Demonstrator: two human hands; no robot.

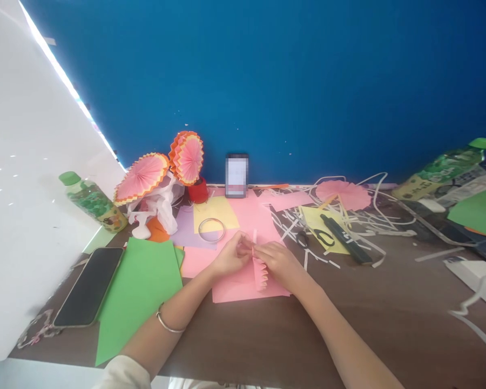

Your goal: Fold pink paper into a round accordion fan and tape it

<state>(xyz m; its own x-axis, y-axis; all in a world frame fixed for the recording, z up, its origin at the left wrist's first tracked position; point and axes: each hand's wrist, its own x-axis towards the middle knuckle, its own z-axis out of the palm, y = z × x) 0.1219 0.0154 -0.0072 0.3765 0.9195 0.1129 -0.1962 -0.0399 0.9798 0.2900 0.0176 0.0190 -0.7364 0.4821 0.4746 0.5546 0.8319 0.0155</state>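
Left hand (235, 254) pinches its thumb and fingertips together at the top of the accordion-folded, pale-edged pink paper (261, 275); a loosened or uneven pinch could, I judge, let the pleats spread or skew. The folds hang just below the fingertips, between both hands, over flat pink paper sheets (231, 292). Right hand (279, 261) clamps its fingers on the top from the right.

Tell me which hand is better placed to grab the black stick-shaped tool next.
Right hand, I'd judge: it's nearer the black tool, which lies to its right. The left hand would likely cross it. Both are on the pleated pink paper.
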